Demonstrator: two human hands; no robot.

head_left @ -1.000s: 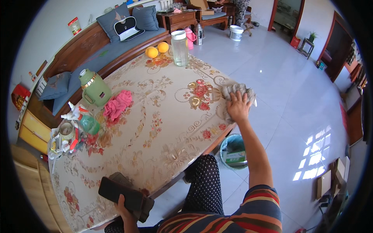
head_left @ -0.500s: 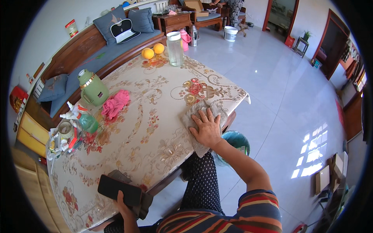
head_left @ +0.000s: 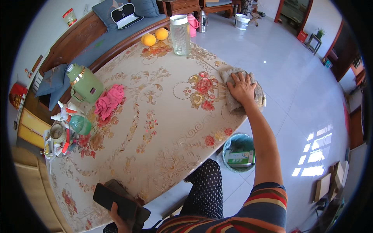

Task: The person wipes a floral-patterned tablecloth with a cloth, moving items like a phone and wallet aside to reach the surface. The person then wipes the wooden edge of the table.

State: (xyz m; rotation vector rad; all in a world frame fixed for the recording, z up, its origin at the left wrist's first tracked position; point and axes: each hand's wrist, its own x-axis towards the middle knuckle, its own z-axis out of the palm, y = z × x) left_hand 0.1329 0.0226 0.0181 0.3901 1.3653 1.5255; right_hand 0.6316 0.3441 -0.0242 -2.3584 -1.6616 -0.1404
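Observation:
My right hand (head_left: pixel 243 88) lies flat with fingers spread on a grey-beige cleaning cloth (head_left: pixel 233 101) at the far right corner of the table. Part of the cloth hangs over the edge. The table wears a cream tablecloth (head_left: pixel 167 128) with a floral pattern. At the near edge my left hand (head_left: pixel 117 217) is closed around a black smartphone (head_left: pixel 113 200), its dark screen facing up. Under the phone is a dark, flat thing that I cannot make out. A crumpled pink cloth (head_left: pixel 110 101) rests at the table's left side.
Along the far left side stand a green thermos jug (head_left: pixel 86 83), a spray bottle (head_left: pixel 80 124) and a basket of small items (head_left: pixel 58 134). Two oranges (head_left: pixel 149 39) and a tall water jar (head_left: pixel 180 37) sit at the back. Beside the table is a lined bin (head_left: pixel 239 143) with a green box inside.
My right hand has slid the grey-beige cloth away from me and to the right, to the table corner. My left hand still holds the phone.

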